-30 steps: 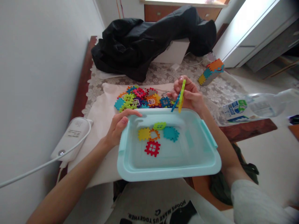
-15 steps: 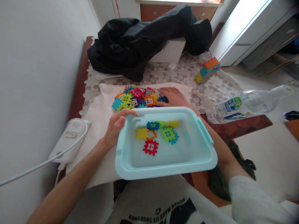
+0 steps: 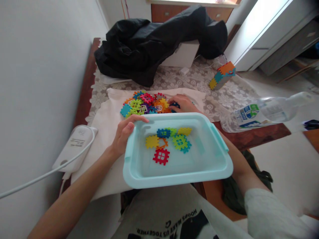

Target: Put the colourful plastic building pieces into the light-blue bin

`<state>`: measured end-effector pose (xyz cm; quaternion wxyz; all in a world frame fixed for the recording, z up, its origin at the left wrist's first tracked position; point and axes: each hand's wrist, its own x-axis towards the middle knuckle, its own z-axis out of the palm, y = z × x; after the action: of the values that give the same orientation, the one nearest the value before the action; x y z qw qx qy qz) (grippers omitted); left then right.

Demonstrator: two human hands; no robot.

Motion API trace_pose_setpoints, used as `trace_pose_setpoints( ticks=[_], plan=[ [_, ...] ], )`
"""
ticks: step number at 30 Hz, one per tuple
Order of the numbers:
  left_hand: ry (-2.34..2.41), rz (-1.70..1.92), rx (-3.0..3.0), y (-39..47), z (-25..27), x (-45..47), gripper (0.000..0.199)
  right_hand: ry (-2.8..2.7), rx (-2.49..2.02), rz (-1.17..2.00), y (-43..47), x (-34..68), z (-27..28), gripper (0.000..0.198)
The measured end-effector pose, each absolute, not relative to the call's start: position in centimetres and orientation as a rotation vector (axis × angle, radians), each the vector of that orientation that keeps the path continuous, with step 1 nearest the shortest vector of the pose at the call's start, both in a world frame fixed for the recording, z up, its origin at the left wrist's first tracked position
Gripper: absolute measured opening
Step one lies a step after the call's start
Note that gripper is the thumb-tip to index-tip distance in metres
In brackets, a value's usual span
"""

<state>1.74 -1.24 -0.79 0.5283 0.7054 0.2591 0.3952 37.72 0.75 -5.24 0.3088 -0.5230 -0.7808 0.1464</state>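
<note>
A light blue plastic tub (image 3: 178, 183) tilts toward me above the near edge of the table. My left hand (image 3: 124, 132) grips its far left corner, thumb and forefinger over the rim. Inside lie several notched building tiles, among them a red window tile (image 3: 161, 156), a yellow tile (image 3: 152, 141) and a lime green window tile (image 3: 179, 142). Beyond the tub, my right hand (image 3: 183, 103) is at the right side of a colourful tile pile (image 3: 143, 104), fingers curled round a dark blue tile (image 3: 175, 106). The tub hides the pile's near side.
A tile-built block (image 3: 222, 75) stands on the lace-patterned tablecloth at the back right. Nearby lies a clear plastic bottle (image 3: 264, 113). Black cloth (image 3: 149, 43) covers a white box behind. On the left, a white power adapter (image 3: 76, 146) trails a cable.
My right hand's fingers have gone from stretched out to curled round the dark blue tile at the pile. My left hand keeps its hold on the tub, which has hardly moved.
</note>
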Motion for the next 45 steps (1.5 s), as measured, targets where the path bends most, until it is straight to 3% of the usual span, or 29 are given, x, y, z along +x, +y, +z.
trace_pose_setpoints(
  ticks=[3,6,11,19,23,29,36,40,43,45],
  plan=[
    [0.645,0.932,1.681,-1.3,-0.7,1.8,0.061,-2.002,-1.383,0.398,0.6,37.7,-5.3,0.018],
    [0.643,0.932,1.691,-1.3,-0.7,1.8,0.06,-1.967,-1.387,0.409,0.5,37.6,-5.4,0.039],
    [0.594,0.94,1.685,-1.2,-0.9,1.6,0.056,-2.05,-1.341,0.345,0.6,37.3,-5.4,0.019],
    [0.626,0.936,1.688,-1.3,-0.7,1.7,0.06,-1.728,-1.297,0.367,-0.2,37.0,-3.3,0.015],
    [0.628,0.937,1.69,-1.3,-0.7,1.8,0.06,-1.41,-1.182,0.56,-0.6,37.0,-2.1,0.021],
    [0.633,0.925,1.684,-1.2,-0.7,1.7,0.06,-1.061,-0.944,0.841,-1.6,36.7,-0.3,0.055],
    [0.64,0.921,1.697,-1.3,-0.6,1.7,0.061,-1.356,-0.689,1.204,-2.6,36.4,0.2,0.061],
    [0.629,0.929,1.691,-1.3,-0.6,1.7,0.06,-1.303,-0.887,0.982,-1.9,36.6,-0.8,0.061],
    [0.642,0.917,1.692,-1.4,-0.4,1.8,0.062,-1.631,-1.194,0.717,-0.8,37.0,-2.6,0.053],
    [0.653,0.92,1.697,-1.5,-0.2,1.9,0.063,-1.928,-1.332,0.564,0.0,37.2,-4.1,0.059]
  ],
)
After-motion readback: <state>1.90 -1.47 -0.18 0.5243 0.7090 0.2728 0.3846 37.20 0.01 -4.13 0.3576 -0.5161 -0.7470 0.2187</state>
